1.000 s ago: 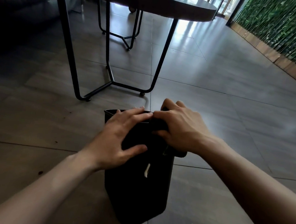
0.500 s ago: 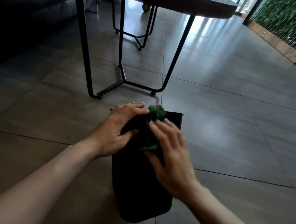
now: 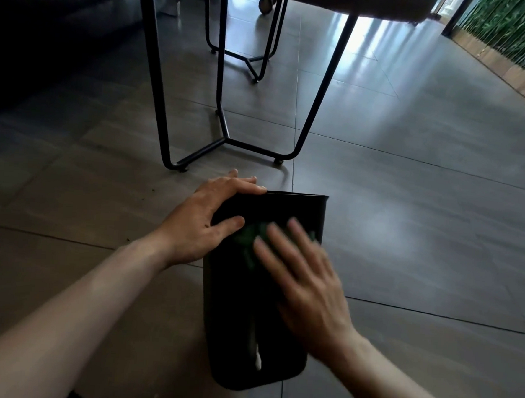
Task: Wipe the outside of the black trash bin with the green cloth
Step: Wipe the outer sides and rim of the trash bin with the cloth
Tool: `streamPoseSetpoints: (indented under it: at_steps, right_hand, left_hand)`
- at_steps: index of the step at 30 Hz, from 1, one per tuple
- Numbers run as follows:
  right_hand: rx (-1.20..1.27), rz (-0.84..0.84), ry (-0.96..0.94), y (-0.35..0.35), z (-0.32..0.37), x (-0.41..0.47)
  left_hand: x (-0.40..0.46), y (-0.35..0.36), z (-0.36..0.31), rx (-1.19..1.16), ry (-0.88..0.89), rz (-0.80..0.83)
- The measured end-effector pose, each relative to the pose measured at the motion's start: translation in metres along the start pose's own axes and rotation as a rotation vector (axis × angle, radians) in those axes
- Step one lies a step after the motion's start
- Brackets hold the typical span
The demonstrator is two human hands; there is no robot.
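Note:
The black trash bin [image 3: 241, 329] stands on the tiled floor right in front of me, its near side facing up toward the camera. My left hand [image 3: 204, 223] grips its upper left rim, fingers over the edge and thumb on the near side. My right hand [image 3: 302, 278] lies flat with straight fingers on the green cloth [image 3: 249, 238], pressing it against the bin's near side just below the rim. The hand is motion-blurred and covers most of the cloth. A small white mark shows low on the bin.
A table with a black metal frame [image 3: 228, 138] stands just beyond the bin. A dark sofa [image 3: 51, 10] fills the far left. A green plant wall with a wooden base [image 3: 516, 51] runs along the far right. Grey floor tiles [image 3: 421, 239] extend to the right.
My right hand brought the green cloth from the bin's rim down onto its near side and flattened over it. My left hand shifted to the rim's left corner. The view moved closer.

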State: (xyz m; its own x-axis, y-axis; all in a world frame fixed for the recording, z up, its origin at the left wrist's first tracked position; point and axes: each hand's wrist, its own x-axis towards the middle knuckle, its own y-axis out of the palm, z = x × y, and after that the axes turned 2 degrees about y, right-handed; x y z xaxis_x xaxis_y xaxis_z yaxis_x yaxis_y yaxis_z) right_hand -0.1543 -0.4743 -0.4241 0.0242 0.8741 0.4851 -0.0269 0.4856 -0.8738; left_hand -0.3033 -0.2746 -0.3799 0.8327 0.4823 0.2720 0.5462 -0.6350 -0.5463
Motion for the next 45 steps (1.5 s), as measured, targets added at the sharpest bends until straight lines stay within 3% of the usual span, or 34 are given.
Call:
streamPoseSetpoints:
  at_steps: [2, 5, 11, 14, 16, 21, 23, 31, 35, 37, 42, 45]
  right_hand:
    - [0.095, -0.022, 0.153, -0.009, -0.004, 0.031]
    - [0.040, 0.013, 0.134, -0.007, 0.006, 0.038]
    - [-0.255, 0.208, -0.440, 0.029, 0.034, -0.070]
    - [-0.292, 0.249, -0.550, 0.024, 0.024, -0.089]
    - [-0.228, 0.183, -0.476, 0.014, 0.012, -0.069]
    - [-0.040, -0.035, 0.097, -0.011, 0.004, 0.020]
    - [-0.048, -0.043, 0.131, -0.009, 0.013, 0.031]
    - [-0.461, 0.154, -0.434, 0.037, 0.030, -0.079]
    - [-0.563, 0.221, -0.657, 0.029, 0.011, -0.090]
    - [-0.475, 0.189, -0.599, 0.021, 0.002, -0.077]
    - [-0.165, 0.045, 0.005, -0.003, -0.003, -0.001]
    - [-0.047, 0.035, 0.156, 0.000, 0.008, 0.018]
  left_hand:
    - [0.001, 0.001, 0.000, -0.005, 0.011, 0.001]
    - [0.001, 0.001, 0.001, -0.014, 0.016, -0.001]
    - [0.000, -0.004, 0.005, -0.022, -0.035, 0.006]
    - [0.000, -0.001, 0.001, -0.047, -0.019, 0.033]
    - [0.001, -0.001, 0.000, -0.049, -0.027, 0.018]
    - [0.004, 0.001, -0.002, -0.050, 0.008, 0.029]
    - [0.005, 0.003, -0.004, -0.034, 0.032, 0.012]
    - [0.000, 0.008, -0.011, 0.220, 0.142, -0.007]
    - [0.000, 0.013, -0.017, 0.313, 0.146, 0.005]
    - [0.002, 0.012, -0.018, 0.343, 0.110, -0.005]
    - [0.004, 0.010, -0.021, 0.425, 0.047, -0.016]
    - [0.005, 0.013, -0.023, 0.488, 0.040, -0.020]
